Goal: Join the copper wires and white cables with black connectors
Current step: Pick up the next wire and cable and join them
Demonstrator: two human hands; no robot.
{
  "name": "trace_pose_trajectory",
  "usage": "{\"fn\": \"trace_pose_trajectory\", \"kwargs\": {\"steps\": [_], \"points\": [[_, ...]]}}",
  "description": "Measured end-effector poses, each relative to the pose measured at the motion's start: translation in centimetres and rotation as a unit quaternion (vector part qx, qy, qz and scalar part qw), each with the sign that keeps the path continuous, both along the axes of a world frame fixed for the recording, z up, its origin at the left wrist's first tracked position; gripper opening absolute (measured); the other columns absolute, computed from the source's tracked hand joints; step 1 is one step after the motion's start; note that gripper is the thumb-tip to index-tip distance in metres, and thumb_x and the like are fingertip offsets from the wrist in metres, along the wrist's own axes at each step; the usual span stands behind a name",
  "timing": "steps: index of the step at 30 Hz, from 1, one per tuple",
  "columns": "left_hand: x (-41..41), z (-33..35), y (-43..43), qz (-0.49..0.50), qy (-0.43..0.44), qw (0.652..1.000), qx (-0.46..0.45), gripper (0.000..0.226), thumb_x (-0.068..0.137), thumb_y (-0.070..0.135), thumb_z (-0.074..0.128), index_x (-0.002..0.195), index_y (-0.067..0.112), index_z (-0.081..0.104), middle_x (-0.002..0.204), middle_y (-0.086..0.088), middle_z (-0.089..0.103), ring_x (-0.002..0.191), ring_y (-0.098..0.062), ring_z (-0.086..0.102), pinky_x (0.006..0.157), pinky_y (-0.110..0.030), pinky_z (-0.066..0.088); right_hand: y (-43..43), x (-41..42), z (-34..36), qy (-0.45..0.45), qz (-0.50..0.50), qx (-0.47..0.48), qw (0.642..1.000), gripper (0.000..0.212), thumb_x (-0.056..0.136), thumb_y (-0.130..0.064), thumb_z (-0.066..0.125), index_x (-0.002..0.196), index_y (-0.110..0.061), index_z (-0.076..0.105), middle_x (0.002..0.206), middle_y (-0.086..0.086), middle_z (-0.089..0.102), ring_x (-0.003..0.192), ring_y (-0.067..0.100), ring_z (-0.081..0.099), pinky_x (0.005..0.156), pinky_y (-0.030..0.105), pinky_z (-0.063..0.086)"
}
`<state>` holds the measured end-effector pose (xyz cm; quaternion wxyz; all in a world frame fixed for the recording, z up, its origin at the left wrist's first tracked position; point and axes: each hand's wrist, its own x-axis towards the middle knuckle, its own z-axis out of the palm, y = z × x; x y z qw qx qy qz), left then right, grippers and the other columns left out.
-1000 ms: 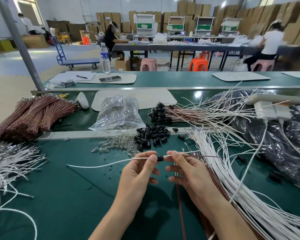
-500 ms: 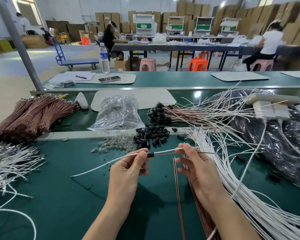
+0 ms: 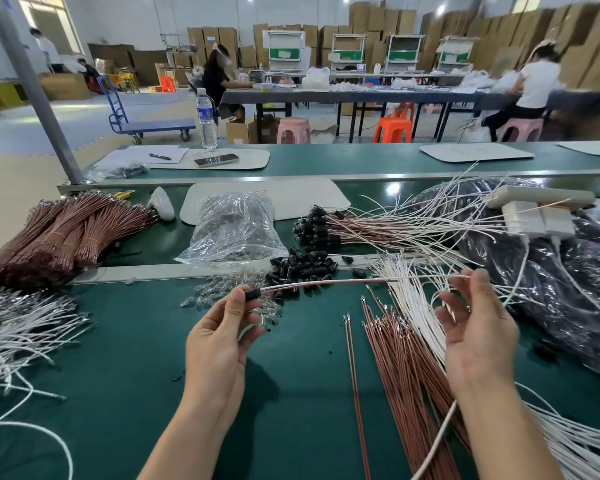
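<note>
My left hand (image 3: 222, 337) pinches a black connector (image 3: 252, 294) between thumb and forefinger, above the green belt (image 3: 125, 375). A white cable and a copper wire (image 3: 326, 284) run together from it to the right. Their far ends reach the forefinger tip of my right hand (image 3: 475, 341), which is raised with its fingers spread and relaxed. Loose black connectors (image 3: 302, 266) lie in a heap behind the held wires. Loose copper wires (image 3: 406, 358) and white cables (image 3: 413, 299) lie fanned out under my right hand.
Joined wires with black connectors (image 3: 361, 230) are piled at the back. Bundled copper wires (image 3: 59, 233) and more white cables (image 3: 18, 334) lie at the left. A clear plastic bag (image 3: 232, 226), small glass bulbs (image 3: 219, 289), black plastic bags (image 3: 551, 289) and a power strip (image 3: 534, 209) surround the spot.
My hands have drawn apart: the left went left with the connector, the right went right and opened. The white cable no longer trails left; both wires now run right.
</note>
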<state>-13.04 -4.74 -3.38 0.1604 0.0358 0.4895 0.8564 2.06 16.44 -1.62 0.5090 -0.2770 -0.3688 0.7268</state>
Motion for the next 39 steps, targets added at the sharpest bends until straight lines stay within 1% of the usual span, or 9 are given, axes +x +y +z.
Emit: {"fn": "trace_pose_trajectory", "kwargs": {"steps": [3, 6, 9, 13, 16, 20, 27, 35, 39], "points": [[-0.1, -0.2, -0.1, 0.001, -0.015, 1.000, 0.005, 0.018, 0.083, 0.030, 0.068, 0.080, 0.020, 0.083, 0.082, 0.002, 0.076, 0.060, -0.003, 0.064, 0.058, -0.017, 0.056, 0.6, 0.2, -0.3, 0.007, -0.007, -0.003, 1.000, 0.018, 0.092, -0.039, 0.064, 0.096, -0.023, 0.070, 0.092, -0.006, 0.074, 0.075, 0.005, 0.065, 0.060, 0.018, 0.055], [-0.2, -0.4, -0.1, 0.000, -0.029, 1.000, 0.012, 0.017, 0.082, 0.031, 0.069, 0.080, 0.022, 0.083, 0.084, 0.003, 0.076, 0.060, -0.002, 0.065, 0.058, -0.017, 0.057, 0.1, -0.5, -0.7, -0.039, 0.119, 0.031, 0.992, 0.024, 0.096, -0.030, 0.055, 0.111, -0.019, 0.071, 0.104, -0.001, 0.076, 0.086, 0.010, 0.070, 0.070, 0.021, 0.059], [0.0, -0.7, 0.1, -0.015, -0.053, 0.998, 0.021, 0.016, 0.080, 0.031, 0.071, 0.080, 0.021, 0.083, 0.085, 0.001, 0.077, 0.060, -0.003, 0.066, 0.057, -0.017, 0.056, -2.3, -2.0, -1.6, -0.117, 0.266, 0.080, 0.953, 0.035, 0.093, -0.023, 0.056, 0.125, -0.013, 0.065, 0.111, 0.005, 0.075, 0.097, 0.018, 0.073, 0.077, 0.023, 0.059], [1.4, -1.1, 1.2, -0.078, -0.003, 0.997, -0.022, 0.018, 0.079, 0.031, 0.072, 0.087, 0.018, 0.083, 0.087, -0.006, 0.077, 0.063, -0.007, 0.066, 0.058, -0.019, 0.055, -6.1, -3.7, -2.4, -0.161, 0.377, 0.148, 0.900, 0.051, 0.080, -0.041, 0.069, 0.127, -0.020, 0.065, 0.114, -0.001, 0.075, 0.100, 0.019, 0.073, 0.075, 0.024, 0.057], [3.2, -1.4, 2.1, -0.146, 0.091, 0.980, -0.095, 0.020, 0.079, 0.033, 0.071, 0.093, 0.023, 0.082, 0.088, -0.008, 0.077, 0.067, -0.010, 0.065, 0.063, -0.021, 0.055, -6.7, -4.0, -2.3, -0.151, 0.334, 0.163, 0.916, 0.040, 0.083, -0.037, 0.069, 0.120, -0.022, 0.068, 0.108, -0.001, 0.077, 0.095, 0.017, 0.074, 0.069, 0.022, 0.056], [3.8, -1.7, 2.5, -0.168, 0.138, 0.967, -0.133, 0.014, 0.091, 0.016, 0.068, 0.096, 0.018, 0.080, 0.085, -0.007, 0.077, 0.067, -0.014, 0.067, 0.063, -0.023, 0.057, -6.1, -4.1, -2.6, -0.131, 0.284, 0.152, 0.937, 0.014, 0.092, -0.016, 0.064, 0.104, -0.013, 0.071, 0.098, 0.007, 0.078, 0.087, 0.017, 0.074, 0.069, 0.021, 0.057], [3.5, -1.9, 2.5, -0.166, 0.110, 0.971, -0.135, 0.014, 0.093, 0.015, 0.066, 0.098, 0.006, 0.075, 0.081, -0.009, 0.074, 0.071, -0.017, 0.069, 0.065, -0.027, 0.059, -5.7, -4.1, -2.5, -0.126, 0.260, 0.132, 0.948, 0.024, 0.083, -0.030, 0.068, 0.101, -0.017, 0.074, 0.098, 0.007, 0.078, 0.091, 0.014, 0.074, 0.072, 0.019, 0.056], [3.4, -2.0, 2.4, -0.177, 0.132, 0.961, -0.166, 0.018, 0.099, 0.014, 0.060, 0.096, 0.005, 0.075, 0.079, -0.008, 0.075, 0.066, -0.016, 0.067, 0.062, -0.026, 0.058, -6.1, -3.8, -2.8, -0.150, 0.343, 0.168, 0.912, 0.027, 0.071, -0.035, 0.079, 0.096, -0.024, 0.076, 0.100, 0.009, 0.077, 0.092, 0.018, 0.073, 0.080, 0.024, 0.057], [3.4, -2.0, 2.5, -0.166, 0.141, 0.961, -0.172, 0.017, 0.099, 0.013, 0.060, 0.093, 0.004, 0.073, 0.074, -0.003, 0.072, 0.064, -0.017, 0.067, 0.061, -0.026, 0.058, -5.9, -3.9, -2.7, -0.145, 0.324, 0.155, 0.922, 0.026, 0.073, -0.039, 0.079, 0.097, -0.031, 0.076, 0.097, 0.009, 0.077, 0.087, 0.016, 0.072, 0.079, 0.023, 0.057]]}}
